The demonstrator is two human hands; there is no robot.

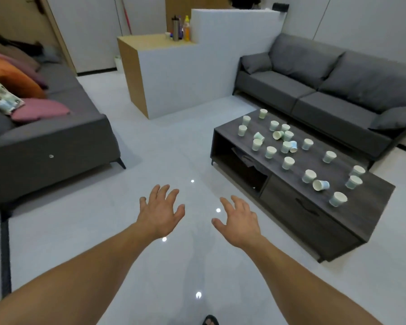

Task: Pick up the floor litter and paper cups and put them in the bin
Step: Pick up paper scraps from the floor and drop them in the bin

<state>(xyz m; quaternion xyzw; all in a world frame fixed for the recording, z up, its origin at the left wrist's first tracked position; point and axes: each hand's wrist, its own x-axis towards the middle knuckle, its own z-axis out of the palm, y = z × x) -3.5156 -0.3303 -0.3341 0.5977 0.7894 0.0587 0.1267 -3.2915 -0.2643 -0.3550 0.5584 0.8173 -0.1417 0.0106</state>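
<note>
Left hand [161,212] and right hand [239,221] outstretched, palms down, fingers [158,192] spread, holding nothing

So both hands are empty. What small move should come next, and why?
Probably reach the right hand toward the nearest paper cup on the coffee table. That hand and the left hand are open over the floor, holding nothing, while the cups stand or lie on that table to the right.

Pale green-and-white paper cups [288,163] are showing against the dark grey wood-grain coffee table [370,207], right of the fingers [239,202]
</note>
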